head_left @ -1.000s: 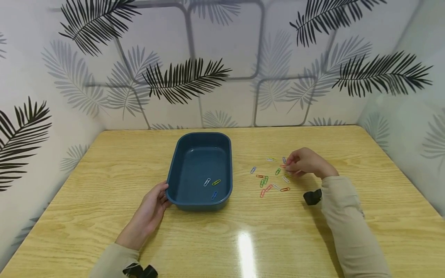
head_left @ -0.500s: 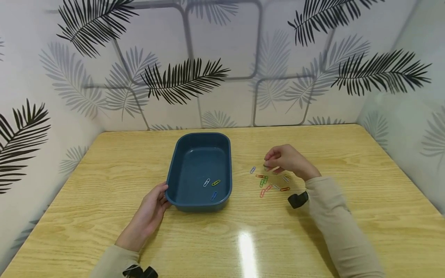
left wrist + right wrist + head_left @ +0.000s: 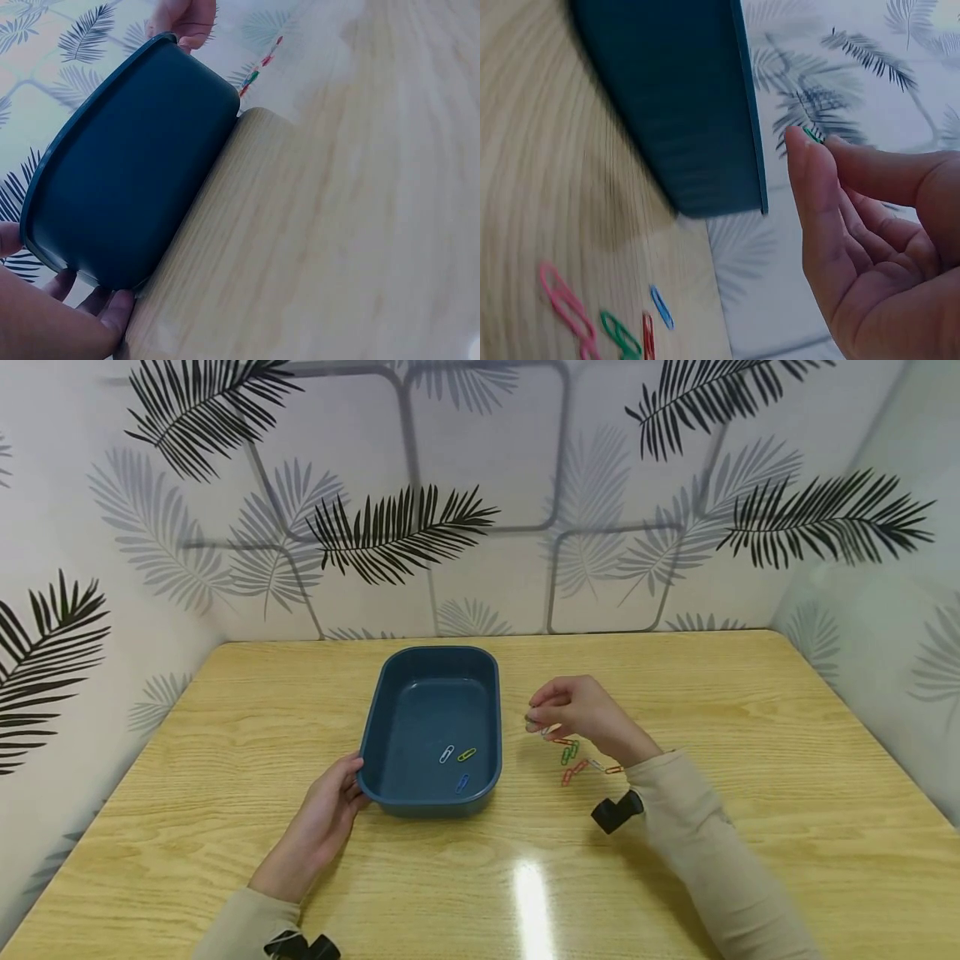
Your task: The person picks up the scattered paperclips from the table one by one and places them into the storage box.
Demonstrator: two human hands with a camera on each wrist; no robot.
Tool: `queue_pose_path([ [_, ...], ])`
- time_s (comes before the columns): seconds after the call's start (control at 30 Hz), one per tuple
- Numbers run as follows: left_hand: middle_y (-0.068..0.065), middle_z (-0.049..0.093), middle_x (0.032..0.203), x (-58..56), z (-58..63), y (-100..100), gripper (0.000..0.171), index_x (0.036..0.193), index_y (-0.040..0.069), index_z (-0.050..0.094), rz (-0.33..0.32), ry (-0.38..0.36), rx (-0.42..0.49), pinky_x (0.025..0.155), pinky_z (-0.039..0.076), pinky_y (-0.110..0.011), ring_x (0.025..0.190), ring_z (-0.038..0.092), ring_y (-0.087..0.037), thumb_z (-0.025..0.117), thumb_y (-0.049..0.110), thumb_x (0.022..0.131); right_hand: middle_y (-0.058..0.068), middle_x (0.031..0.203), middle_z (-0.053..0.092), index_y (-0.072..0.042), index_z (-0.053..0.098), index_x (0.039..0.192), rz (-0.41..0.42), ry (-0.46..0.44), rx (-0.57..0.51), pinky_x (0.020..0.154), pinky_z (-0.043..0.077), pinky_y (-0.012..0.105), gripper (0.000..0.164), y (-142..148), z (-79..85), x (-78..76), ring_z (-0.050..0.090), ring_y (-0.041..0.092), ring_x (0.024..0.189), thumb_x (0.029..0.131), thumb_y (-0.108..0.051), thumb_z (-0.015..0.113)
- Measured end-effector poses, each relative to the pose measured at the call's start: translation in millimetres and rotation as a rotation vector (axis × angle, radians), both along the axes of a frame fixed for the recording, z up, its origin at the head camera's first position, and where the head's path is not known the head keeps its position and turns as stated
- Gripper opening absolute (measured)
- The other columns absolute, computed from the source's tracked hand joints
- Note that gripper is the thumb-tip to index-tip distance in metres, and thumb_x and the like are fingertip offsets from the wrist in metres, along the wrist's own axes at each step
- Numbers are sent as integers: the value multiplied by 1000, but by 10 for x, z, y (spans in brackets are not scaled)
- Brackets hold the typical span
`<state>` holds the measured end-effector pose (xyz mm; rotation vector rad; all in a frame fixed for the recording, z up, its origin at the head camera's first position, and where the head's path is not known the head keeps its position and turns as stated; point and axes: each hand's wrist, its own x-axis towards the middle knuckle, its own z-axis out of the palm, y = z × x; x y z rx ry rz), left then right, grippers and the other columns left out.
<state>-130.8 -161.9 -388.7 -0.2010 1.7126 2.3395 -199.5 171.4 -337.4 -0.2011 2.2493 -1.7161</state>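
My right hand point(image 3: 588, 718) is raised just right of the dark blue plastic bin point(image 3: 431, 710). In the right wrist view it pinches a small green paper clip point(image 3: 812, 136) between thumb and forefinger. My left hand point(image 3: 322, 818) grips the bin's near left corner, thumb at the rim and fingers against the outer wall. Inside the bin lie a white paper clip point(image 3: 447, 753), a yellow paper clip point(image 3: 467, 754) and a blue paper clip point(image 3: 462, 782). Several loose clips, such as a pink paper clip point(image 3: 567, 777), lie below my right hand, which hides some of them.
A wooden table point(image 3: 420, 893) carries everything, and a leaf-patterned wall point(image 3: 487, 577) rises behind its far edge. In the right wrist view a blue paper clip point(image 3: 661, 307) and a red paper clip point(image 3: 648, 335) lie beside the bin.
My right hand has come from the far right of the clips leftward toward the bin, carrying the green paper clip. The left hand and the bin have stayed in place.
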Motion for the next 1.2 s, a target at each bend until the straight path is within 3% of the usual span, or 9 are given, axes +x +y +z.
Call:
queue_pose_path([
  [0.17, 0, 62, 102, 4, -3, 0, 37, 133, -7, 40, 9, -5, 11, 86, 43, -25, 97, 54, -14, 38, 15, 103, 18, 96, 69, 14, 56, 112, -10, 1, -60, 71, 57, 35, 25, -163, -3, 82, 70, 23, 84, 92, 0, 63],
  [0.57, 0, 61, 109, 17, -9, -18, 41, 137, -7, 36, -4, -9, 2, 90, 42, -25, 102, 53, -14, 38, 17, 104, 17, 91, 70, 17, 58, 110, -18, -9, -192, 72, 57, 41, 23, -504, -5, 318, 71, 24, 81, 91, 5, 61],
  [0.93, -1, 60, 110, 15, -2, -8, 41, 137, -8, 36, -16, 2, -11, 89, 42, -25, 102, 52, -15, 37, 17, 104, 18, 100, 69, 15, 59, 114, 5, -10, -134, 72, 57, 40, 25, -528, -16, 342, 68, 31, 92, 94, 0, 60],
  [1.2, -1, 59, 110, 7, 11, -7, 41, 137, -7, 36, -16, 3, -4, 89, 42, -25, 103, 52, -15, 37, 16, 104, 22, 110, 67, 13, 60, 117, 16, 5, -124, 71, 57, 38, 27, -520, -11, 324, 68, 26, 97, 97, -3, 55],
])
